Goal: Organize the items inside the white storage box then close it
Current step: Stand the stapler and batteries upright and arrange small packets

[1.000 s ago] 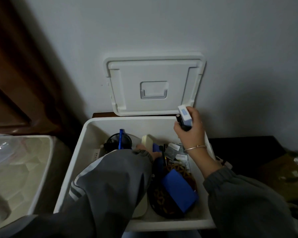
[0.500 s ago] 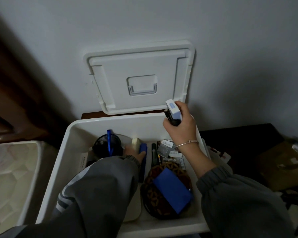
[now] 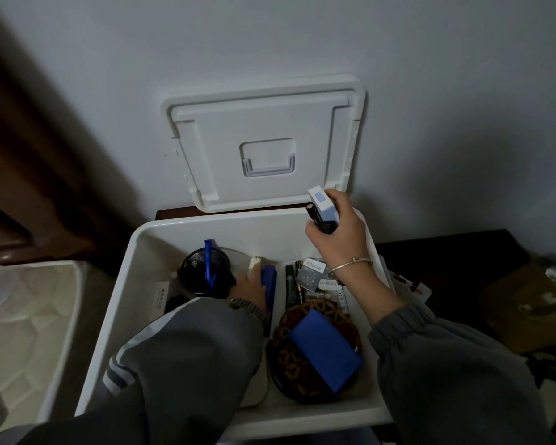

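Below the grey wall, much is hidden from where I stand: the second white tub (image 3: 29,316) on the left is cut by the edge of the view. The wide grey sleeve (image 3: 180,364) covers the front left part of the white storage box (image 3: 225,218), so I cannot say what lies under it. The left hand (image 3: 249,285) reaches down between the black mesh cup (image 3: 193,274) and a long blue case (image 3: 270,284); its fingers are out of sight, so I cannot tell if it grips something. The small packets (image 3: 312,277) beside the right wrist are too dark to read. The box itself is big, white and open, and it stands close to the wall, with its lid (image 3: 264,123) leaning upright on the wall behind it. Inside, at the front right, a round patterned tray (image 3: 289,364) carries a blue flat box (image 3: 325,351). The right hand (image 3: 337,239), above the back right corner of the box, has its fingers closed around a small white and blue pack (image 3: 323,205) together with a dark tube (image 3: 315,215). Compared with half a second ago, both hands are at the same places and the pack is held the same way.
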`<state>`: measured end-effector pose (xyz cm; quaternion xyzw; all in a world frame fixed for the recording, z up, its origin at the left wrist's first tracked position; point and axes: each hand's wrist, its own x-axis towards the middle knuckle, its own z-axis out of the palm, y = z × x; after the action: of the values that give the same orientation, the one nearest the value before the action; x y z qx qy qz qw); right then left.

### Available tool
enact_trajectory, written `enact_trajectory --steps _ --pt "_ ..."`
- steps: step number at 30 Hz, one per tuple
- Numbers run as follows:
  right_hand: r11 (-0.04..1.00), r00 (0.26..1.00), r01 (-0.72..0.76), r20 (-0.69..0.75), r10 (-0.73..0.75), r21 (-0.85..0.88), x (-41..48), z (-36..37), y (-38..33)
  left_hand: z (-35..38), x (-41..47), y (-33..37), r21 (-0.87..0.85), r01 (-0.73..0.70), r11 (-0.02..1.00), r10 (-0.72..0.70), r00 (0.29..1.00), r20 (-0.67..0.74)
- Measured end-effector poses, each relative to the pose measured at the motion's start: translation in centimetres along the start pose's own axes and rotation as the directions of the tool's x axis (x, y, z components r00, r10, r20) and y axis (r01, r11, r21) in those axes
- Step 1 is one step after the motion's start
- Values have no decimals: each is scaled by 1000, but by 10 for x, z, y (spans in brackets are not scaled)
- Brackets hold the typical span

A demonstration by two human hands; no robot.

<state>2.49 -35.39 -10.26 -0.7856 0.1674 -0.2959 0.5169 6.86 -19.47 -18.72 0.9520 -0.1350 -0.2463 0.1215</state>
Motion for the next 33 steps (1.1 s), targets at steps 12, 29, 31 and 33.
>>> enact_trajectory --steps 12,29,31,33 --pt "1000 999 -11 31 12 -25 0 1 0 -1 -2 2 264 78 961 -68 997 -46" --pt "999 1000 17 22 -16 -51 2 2 6 -4 -6 18 113 65 991 -71 996 49" --pt "999 1000 14 23 -13 -47 2 2 7 -5 -6 20 97 90 991 -93 995 29" --pt "999 1000 4 27 -3 -45 2 3 8 -5 -5 20 87 104 991 -107 994 33"
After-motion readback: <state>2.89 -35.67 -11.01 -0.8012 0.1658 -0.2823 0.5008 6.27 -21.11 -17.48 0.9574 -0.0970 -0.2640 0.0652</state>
